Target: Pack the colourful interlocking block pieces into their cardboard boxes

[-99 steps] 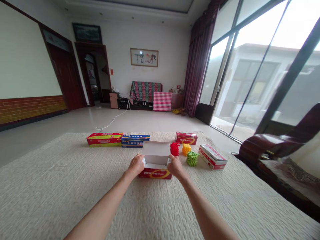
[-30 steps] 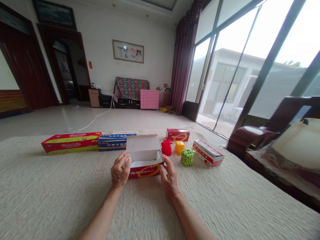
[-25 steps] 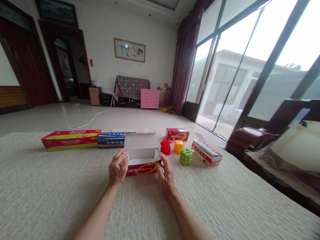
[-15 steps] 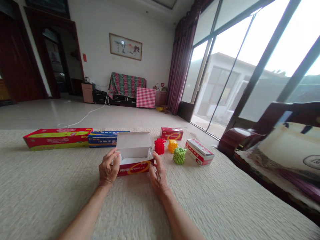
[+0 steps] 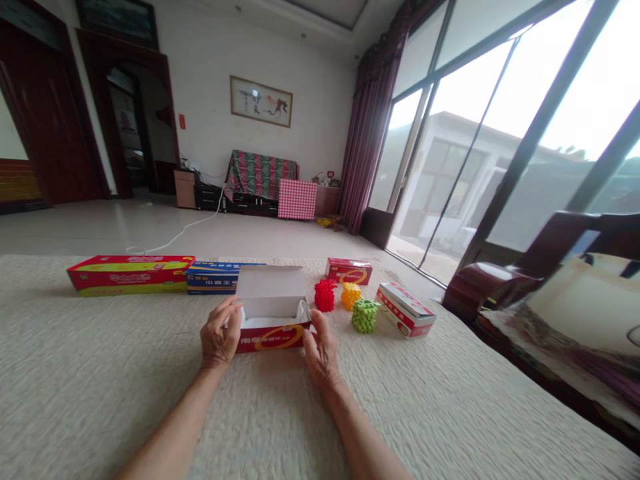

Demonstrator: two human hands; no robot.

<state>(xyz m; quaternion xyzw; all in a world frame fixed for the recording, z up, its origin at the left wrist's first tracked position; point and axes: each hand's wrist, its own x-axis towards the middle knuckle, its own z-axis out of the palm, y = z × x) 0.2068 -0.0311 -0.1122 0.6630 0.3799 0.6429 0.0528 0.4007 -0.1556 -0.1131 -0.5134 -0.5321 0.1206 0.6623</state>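
Note:
An open red cardboard box with yellow lettering sits on the textured cover in front of me, its lid flap standing up at the back. White material shows inside; what it is I cannot make out. My left hand grips the box's left end, fingers bent over the edge. At the opposite end my right hand has its fingers along the side and its thumb near the front corner. Just right of the box stand a red knobbly item, a yellow one and a green one.
A closed red box lies behind the knobbly items, and a white-and-red box to their right. To the left are a long red-and-green box and a blue box. A wooden armchair stands at far right.
The view has turned slightly left, so the surroundings sit further right in the picture. Both hands keep their places on the open box.

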